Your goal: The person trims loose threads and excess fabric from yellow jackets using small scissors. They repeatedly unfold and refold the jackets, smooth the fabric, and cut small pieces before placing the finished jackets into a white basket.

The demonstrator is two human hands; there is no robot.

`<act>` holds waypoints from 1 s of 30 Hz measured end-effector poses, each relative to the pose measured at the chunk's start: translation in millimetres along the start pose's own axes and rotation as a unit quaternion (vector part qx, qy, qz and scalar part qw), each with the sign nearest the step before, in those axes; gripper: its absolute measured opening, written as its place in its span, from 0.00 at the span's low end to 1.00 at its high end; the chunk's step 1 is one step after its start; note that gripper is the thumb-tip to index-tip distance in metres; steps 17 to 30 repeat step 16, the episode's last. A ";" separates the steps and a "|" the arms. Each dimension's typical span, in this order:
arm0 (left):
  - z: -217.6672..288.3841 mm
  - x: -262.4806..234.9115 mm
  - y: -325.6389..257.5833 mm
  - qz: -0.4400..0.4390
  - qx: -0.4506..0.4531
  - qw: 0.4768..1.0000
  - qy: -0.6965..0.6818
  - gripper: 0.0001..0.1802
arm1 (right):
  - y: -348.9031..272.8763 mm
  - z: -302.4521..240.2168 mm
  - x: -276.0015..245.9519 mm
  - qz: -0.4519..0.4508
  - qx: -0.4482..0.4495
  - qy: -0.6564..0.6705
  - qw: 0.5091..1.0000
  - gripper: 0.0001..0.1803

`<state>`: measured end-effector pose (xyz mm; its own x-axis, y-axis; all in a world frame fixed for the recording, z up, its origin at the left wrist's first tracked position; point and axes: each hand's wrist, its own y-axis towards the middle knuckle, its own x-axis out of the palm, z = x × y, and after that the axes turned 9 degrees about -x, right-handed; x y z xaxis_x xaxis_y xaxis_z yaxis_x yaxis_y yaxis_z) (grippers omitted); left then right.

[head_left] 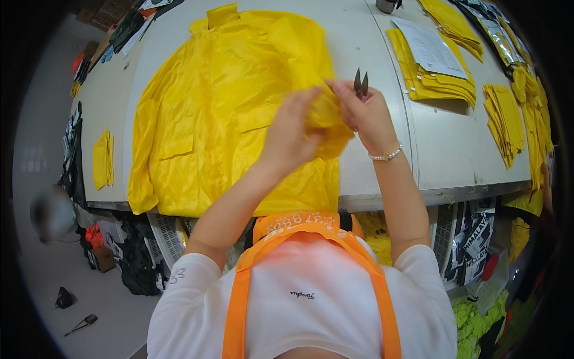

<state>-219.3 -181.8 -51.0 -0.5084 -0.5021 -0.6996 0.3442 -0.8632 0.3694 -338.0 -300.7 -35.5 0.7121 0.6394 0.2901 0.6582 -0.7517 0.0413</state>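
A yellow rain jacket lies front up on the white table, its collar toward the far edge and its hem at the near edge. My right hand is closed around small thread snips, with the dark blades sticking up past the fingers. Its thumb and forefinger come together at the edge of the jacket's right-side sleeve, which is lifted and bunched. Over the same sleeve is my left hand, smeared by motion; whether its fingers grip the cloth cannot be made out.
Folded yellow garments with a printed sheet on top lie to the right. Another yellow stack rests near the right edge, and a small folded yellow piece at the left. A dark cup stands at the far side.
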 end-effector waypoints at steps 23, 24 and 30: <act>-78.1 15.9 -64.1 0.120 -0.380 0.814 -0.422 0.37 | -11.8 53.2 -15.2 -0.097 -0.003 -0.085 0.992 0.11; -78.1 15.9 -64.1 0.120 -0.380 0.814 -0.422 0.37 | -11.8 53.2 -15.2 -0.097 -0.003 -0.085 0.992 0.11; -78.1 15.9 -64.1 0.120 -0.380 0.814 -0.422 0.37 | -11.8 53.2 -15.2 -0.097 -0.003 -0.085 0.992 0.11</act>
